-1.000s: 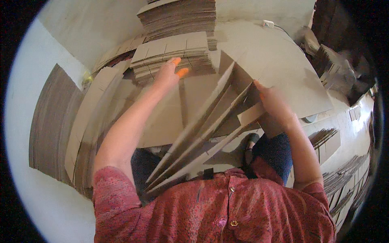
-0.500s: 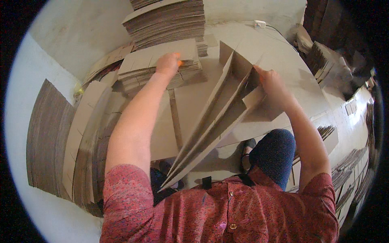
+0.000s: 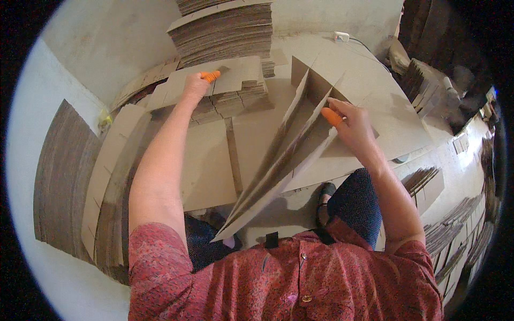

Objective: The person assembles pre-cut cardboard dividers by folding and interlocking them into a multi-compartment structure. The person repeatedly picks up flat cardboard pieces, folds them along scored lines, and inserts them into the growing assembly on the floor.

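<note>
Grey-brown cardboard sheet (image 3: pixel 238 78) above the stack (image 3: pixel 231 105) is gripped by the curled fingers of the left hand (image 3: pixel 198 85); the right hand's (image 3: pixel 350 124) fingers pinch 1 of the upright panels (image 3: pixel 292 140) over the counter (image 3: pixel 383 85).

This looks like a cardboard workshop, given the tall sheet stack (image 3: pixel 225 40) and piled slit pieces (image 3: pixel 229 105).

Two bare arms reach out past the red shirt (image 3: pixel 241 289). The left arm (image 3: pixel 160 176) is almost straight, its hand (image 3: pixel 198 85) farthest from the shirt, orange-covered fingers (image 3: pixel 211 76) close together. The right arm (image 3: pixel 393 195) ends nearer the shirt, its hand (image 3: pixel 350 125) curled, thumb (image 3: pixel 331 116) covered in orange.
</note>
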Demonstrator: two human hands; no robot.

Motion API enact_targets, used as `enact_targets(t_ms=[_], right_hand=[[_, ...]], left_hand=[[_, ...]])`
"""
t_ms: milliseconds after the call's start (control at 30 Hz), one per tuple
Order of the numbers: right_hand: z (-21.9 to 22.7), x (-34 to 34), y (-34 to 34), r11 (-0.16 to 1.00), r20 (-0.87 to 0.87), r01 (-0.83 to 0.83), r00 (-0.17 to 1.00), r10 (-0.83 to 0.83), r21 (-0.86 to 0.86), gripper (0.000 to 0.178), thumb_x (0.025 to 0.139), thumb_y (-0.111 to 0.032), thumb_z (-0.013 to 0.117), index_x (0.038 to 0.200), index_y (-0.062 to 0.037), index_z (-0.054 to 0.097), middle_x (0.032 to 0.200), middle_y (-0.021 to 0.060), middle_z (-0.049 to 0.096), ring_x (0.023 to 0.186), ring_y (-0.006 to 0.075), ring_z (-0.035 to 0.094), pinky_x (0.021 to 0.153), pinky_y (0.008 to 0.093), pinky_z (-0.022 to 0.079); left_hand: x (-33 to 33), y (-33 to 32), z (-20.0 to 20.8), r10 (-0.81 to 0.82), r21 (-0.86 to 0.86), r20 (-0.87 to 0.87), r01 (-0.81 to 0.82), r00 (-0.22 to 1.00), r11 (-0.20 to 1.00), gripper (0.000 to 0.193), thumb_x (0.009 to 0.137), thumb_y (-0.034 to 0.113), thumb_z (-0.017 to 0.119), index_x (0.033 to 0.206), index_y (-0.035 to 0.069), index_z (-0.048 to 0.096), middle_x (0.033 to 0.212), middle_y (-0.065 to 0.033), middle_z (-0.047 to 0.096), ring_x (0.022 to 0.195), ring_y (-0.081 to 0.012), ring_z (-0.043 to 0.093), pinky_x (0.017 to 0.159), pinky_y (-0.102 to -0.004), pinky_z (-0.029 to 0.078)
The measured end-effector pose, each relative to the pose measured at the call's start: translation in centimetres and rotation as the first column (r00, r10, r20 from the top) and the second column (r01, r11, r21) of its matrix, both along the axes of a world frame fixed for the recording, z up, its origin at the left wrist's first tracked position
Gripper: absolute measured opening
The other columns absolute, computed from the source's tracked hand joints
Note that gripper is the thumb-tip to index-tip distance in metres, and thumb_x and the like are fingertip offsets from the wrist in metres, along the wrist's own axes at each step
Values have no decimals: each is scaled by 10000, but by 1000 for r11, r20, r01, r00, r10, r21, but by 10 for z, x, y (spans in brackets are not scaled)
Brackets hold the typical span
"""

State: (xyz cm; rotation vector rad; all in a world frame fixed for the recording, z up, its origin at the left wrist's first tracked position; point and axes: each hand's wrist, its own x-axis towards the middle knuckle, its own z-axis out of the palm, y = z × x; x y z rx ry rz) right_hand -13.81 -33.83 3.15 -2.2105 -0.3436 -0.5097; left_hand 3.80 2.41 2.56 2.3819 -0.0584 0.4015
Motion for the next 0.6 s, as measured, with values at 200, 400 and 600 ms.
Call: enact_targets(t_ms=[200,400,600], right_hand=[[11,-16,7,595,-319,30,865,388,803,382,854,-265,600,1067,51,571,980,142,628,801,213,616,676,308,500],[1,-31,-21,299,-299,233,934,195,925,259,868,-121,527,1087,8,579,1041,108,605,909,235,598,765,375,496],[-15,-64,-82,822,-17,195,975,-221,534,244,844,-74,553,1074,-8,602,1014,46,616,901,144,561,821,274,435]], left_hand=[[-99,-89,18,-467,79,364,472,806,878,292,799,94,629,1086,37,615,1058,-97,640,958,-171,602,871,-277,446],[-190,-149,-4,-691,159,328,683,644,713,489,743,304,686,1138,39,570,1212,-182,520,1122,-303,508,939,-333,415],[-190,-101,-9,-293,63,-554,390,780,919,334,766,159,665,1050,-9,610,972,-146,648,845,-202,614,755,-290,475]])
